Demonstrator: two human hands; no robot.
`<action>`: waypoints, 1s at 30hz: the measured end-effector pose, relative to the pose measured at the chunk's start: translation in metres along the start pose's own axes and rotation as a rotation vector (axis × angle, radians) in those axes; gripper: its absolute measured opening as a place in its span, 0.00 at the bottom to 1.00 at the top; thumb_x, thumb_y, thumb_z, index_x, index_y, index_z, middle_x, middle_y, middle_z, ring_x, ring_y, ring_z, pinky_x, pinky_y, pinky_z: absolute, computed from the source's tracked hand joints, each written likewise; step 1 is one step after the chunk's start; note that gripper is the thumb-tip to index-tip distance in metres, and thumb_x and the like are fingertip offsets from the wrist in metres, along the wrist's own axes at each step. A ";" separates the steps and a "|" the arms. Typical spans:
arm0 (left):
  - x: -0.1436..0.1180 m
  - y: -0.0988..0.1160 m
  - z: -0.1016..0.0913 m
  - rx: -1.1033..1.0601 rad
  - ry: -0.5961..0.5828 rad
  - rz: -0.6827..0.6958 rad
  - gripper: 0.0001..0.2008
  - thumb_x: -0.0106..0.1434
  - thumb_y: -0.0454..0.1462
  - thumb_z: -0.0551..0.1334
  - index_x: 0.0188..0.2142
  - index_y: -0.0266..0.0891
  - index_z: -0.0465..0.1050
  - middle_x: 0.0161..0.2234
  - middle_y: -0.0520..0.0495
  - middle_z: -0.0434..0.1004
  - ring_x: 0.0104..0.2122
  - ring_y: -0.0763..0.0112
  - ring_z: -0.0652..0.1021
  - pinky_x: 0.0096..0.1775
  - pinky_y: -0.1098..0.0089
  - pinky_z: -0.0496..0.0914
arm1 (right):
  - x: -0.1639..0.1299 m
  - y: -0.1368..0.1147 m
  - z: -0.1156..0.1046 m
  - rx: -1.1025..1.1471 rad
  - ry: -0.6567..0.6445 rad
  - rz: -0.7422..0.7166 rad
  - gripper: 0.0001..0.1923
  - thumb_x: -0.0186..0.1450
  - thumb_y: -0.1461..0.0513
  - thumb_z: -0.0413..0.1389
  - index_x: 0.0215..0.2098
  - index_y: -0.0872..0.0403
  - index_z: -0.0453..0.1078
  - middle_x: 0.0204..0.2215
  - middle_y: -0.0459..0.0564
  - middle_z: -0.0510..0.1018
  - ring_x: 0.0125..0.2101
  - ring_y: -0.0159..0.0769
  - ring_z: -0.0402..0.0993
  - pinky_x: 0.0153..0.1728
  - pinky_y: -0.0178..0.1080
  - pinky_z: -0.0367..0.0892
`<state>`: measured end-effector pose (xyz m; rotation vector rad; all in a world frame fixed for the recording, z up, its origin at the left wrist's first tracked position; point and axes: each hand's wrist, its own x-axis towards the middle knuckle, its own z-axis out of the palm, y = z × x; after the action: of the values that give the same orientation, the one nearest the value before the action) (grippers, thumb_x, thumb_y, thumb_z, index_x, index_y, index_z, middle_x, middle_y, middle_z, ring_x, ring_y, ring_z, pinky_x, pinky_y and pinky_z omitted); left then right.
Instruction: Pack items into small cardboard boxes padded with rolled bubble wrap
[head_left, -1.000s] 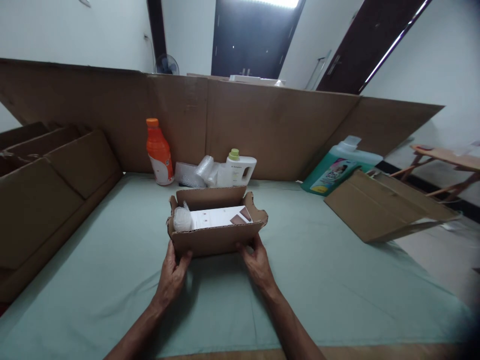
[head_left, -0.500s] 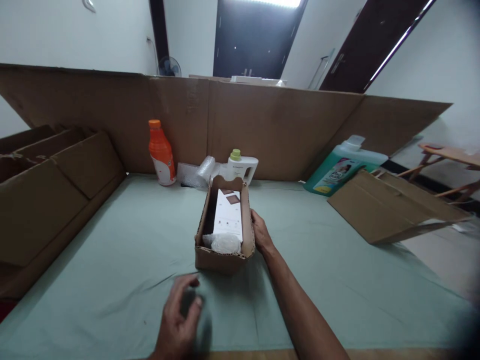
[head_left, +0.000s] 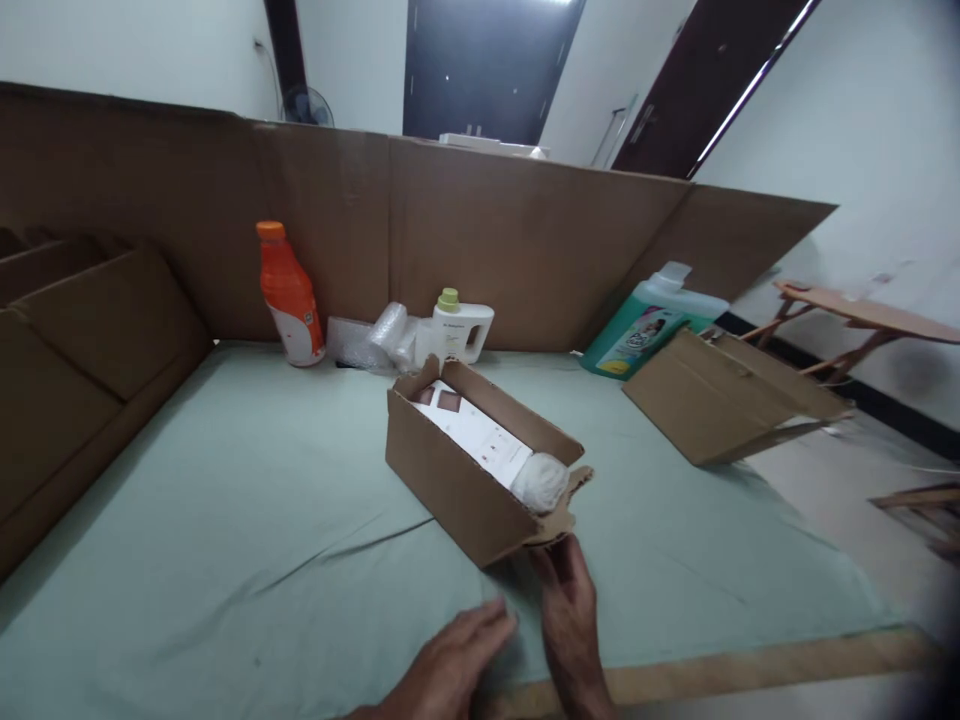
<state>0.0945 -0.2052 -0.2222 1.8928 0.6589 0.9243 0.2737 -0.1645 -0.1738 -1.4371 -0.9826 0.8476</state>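
Cardboard box at the near corner, one hand on its flap

Cardboard box [head_left: 469,480] lies open-topped on the pale green cloth [head_left: 225,520], turned at an angle so that one short end points toward the person. The right hand [head_left: 564,590] reaches up to that near end with its fingertips touching the torn, ragged flap — whether they pinch it or only press on it cannot be told. The left hand [head_left: 454,665] rests open and flat on the cloth just beside the right one, holding nothing.

By its look the box is thin corrugated board, stiff along the long walls but soft and frayed at the near flap, so it should be light and slide easily on the cloth; the long side walls or the bottom corners seem a surer hold than the ragged flap, which may bend or tear. Inside lie a flat white carton [head_left: 476,435] with small brown squares printed at its far end and, at the near end, a white bubble-wrapped bundle [head_left: 540,482].

Farther off, to the right, a second folded box [head_left: 720,405] lies open. Along the tall cardboard wall [head_left: 487,240] stand an orange bottle [head_left: 289,295], a crumple of bubble wrap [head_left: 375,340], a small white jug [head_left: 457,330] with a green cap, and a large green detergent jug [head_left: 649,325] leaning behind the second box — all well apart from the hands.
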 end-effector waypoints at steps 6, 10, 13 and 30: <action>0.036 0.008 -0.093 0.111 0.637 -0.228 0.08 0.66 0.38 0.58 0.41 0.41 0.76 0.40 0.43 0.79 0.43 0.61 0.79 0.46 0.62 0.74 | -0.009 -0.001 -0.009 -0.012 -0.049 -0.105 0.36 0.67 0.50 0.59 0.69 0.50 0.57 0.64 0.58 0.69 0.61 0.52 0.68 0.57 0.49 0.69; 0.076 -0.004 -0.167 0.122 0.806 -0.308 0.28 0.59 0.42 0.65 0.59 0.42 0.67 0.60 0.40 0.69 0.59 0.53 0.70 0.60 0.53 0.65 | -0.020 0.011 0.007 -0.155 -0.090 -0.154 0.38 0.65 0.51 0.60 0.70 0.49 0.55 0.64 0.57 0.68 0.61 0.52 0.67 0.61 0.52 0.65; 0.103 -0.018 -0.174 -0.072 0.577 -0.299 0.33 0.55 0.45 0.66 0.59 0.39 0.67 0.60 0.38 0.71 0.61 0.49 0.69 0.61 0.52 0.64 | -0.011 0.014 0.015 -0.240 -0.038 -0.179 0.39 0.63 0.48 0.62 0.68 0.50 0.57 0.61 0.59 0.70 0.59 0.54 0.69 0.58 0.54 0.67; 0.044 0.046 -0.169 -0.168 0.791 -0.209 0.25 0.62 0.45 0.67 0.54 0.37 0.69 0.50 0.41 0.78 0.50 0.62 0.77 0.51 0.68 0.71 | 0.005 -0.064 0.058 -0.228 -0.010 -0.367 0.31 0.65 0.49 0.60 0.61 0.53 0.66 0.52 0.58 0.78 0.53 0.51 0.73 0.57 0.54 0.66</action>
<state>-0.0146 -0.1105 -0.1131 1.2398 1.1679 1.5413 0.2166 -0.1368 -0.1160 -1.3820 -1.3346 0.4856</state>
